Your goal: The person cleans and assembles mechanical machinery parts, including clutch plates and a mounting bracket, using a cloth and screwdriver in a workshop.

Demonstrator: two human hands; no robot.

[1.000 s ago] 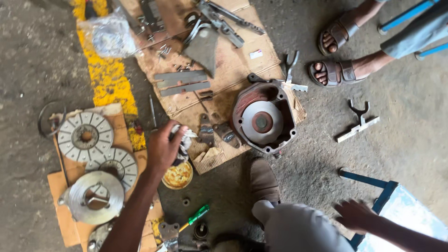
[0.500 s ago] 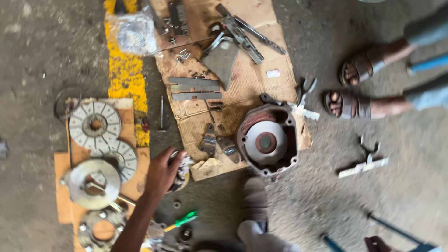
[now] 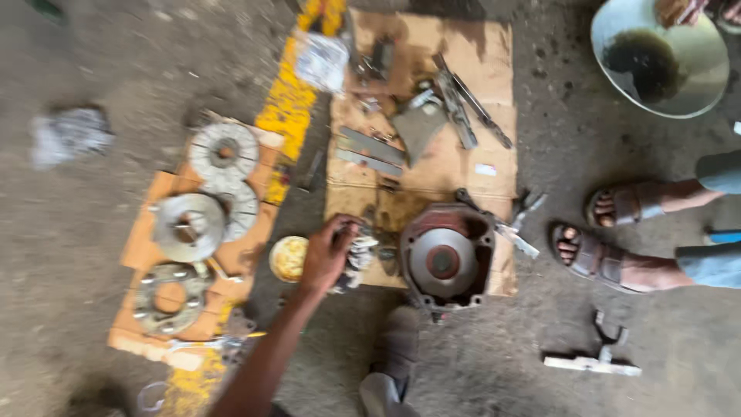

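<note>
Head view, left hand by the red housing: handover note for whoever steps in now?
Left hand: fingers curled over a small grey metal part at the cardboard sheet edge; grip too blurred to confirm.
Right hand: out of view.
Red round housing lies just right of the part, a yellow-filled tin just left of the hand.
Already laid out on the left: slotted disc, hub disc, bolted ring.
Left: the part is not visibly lifted yet.

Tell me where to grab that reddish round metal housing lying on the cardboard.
Take the reddish round metal housing by its outer rim, from above. It lies flat, open face up, so the raised edge offers a grip; its near side overhangs the cardboard sheet, probably the freest approach.
</note>
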